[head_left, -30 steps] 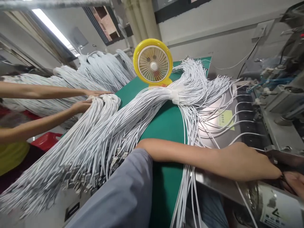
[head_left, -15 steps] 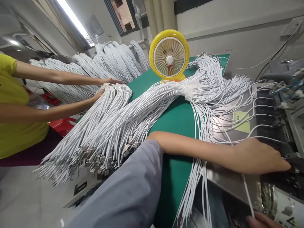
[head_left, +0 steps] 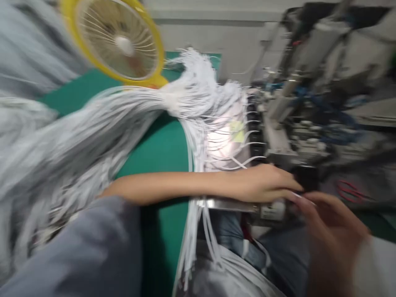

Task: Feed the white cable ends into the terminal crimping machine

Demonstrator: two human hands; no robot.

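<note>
white cables (head_left: 198, 95) | tied bundle | fanned over green mat (head_left: 161, 152), ends on metal plate (head_left: 229, 204)

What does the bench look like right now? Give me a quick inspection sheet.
Surface: green mat, with a shiny metal plate beside it at the machine.
Job's things: big bundle of white cables lying across the mat, tied with a white band; loose ends fan over the plate.
Clutter: yellow fan at the back of the mat; yellow note on the plate.
Hands: left hand reaches across to the machine's edge; right hand meets it at the fingertips; blur hides what they hold.
Cables: some strands hang off the mat's front edge.
Surroundings: grey machine to the right; pale wall behind.
</note>
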